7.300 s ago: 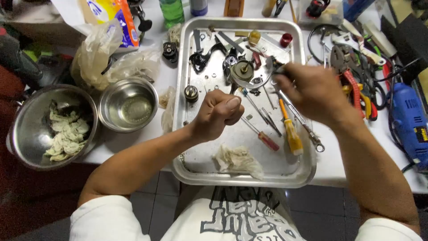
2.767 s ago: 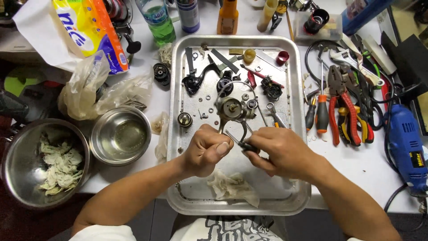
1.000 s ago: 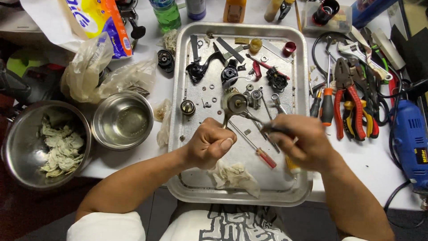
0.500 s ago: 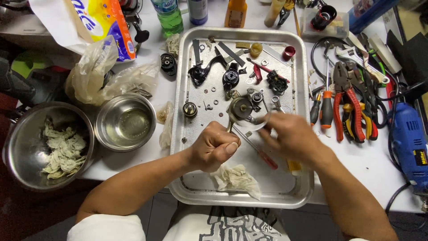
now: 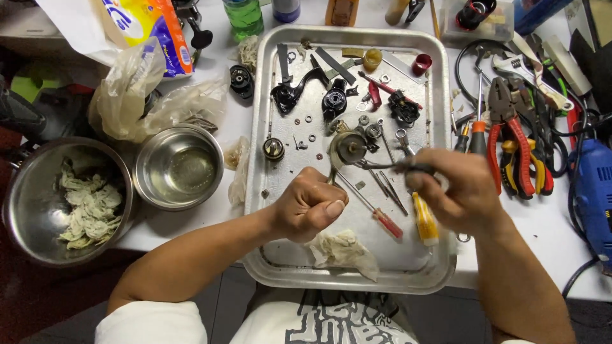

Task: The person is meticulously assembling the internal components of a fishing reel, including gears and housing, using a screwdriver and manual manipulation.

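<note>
Two steel bowls (image 5: pixel 178 167) | white table (image 5: pixel 542 223) | parts-strewn metal tray (image 5: pixel 440 191)

Yellow-orange-blue plastic package (image 5: pixel 143 28) top left, on table (image 5: pixel 548 229).

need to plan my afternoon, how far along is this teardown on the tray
Done: many parts already lie loose on the metal tray, washers, black housings and a black handle piece.

In hand: the left hand is in a fist grip on a round metal assembly, while the right hand works a thin dark tool into it.

Left: that assembly is still in one piece; nothing looks reassembled.
</note>
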